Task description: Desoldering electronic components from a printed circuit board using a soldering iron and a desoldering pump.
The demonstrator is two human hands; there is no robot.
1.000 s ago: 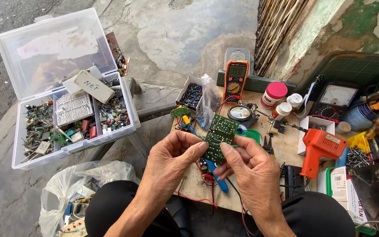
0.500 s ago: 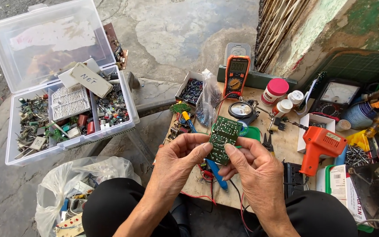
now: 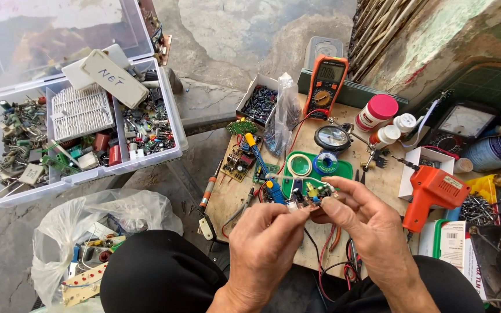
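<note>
Presently, a small circuit board [image 3: 307,195] is held edge-on above the front of the wooden board [image 3: 378,191], pinched between the closed fingertips of the left hand [image 3: 262,249] and the right hand [image 3: 363,229]; both hands are shut on it and carry nothing else. In judgement, so slight a pinch could let it slip onto the cluttered wooden board below; its small parts could be bent by the pressing fingers. Left of the wooden board, an open clear plastic box [image 3: 172,116] is seen with compartments of loose electronic parts; at the board's far left corner a small cardboard box [image 3: 259,103] is filled with dark parts; a plastic bag [image 3: 88,220] of scrap lies lower left.
</note>
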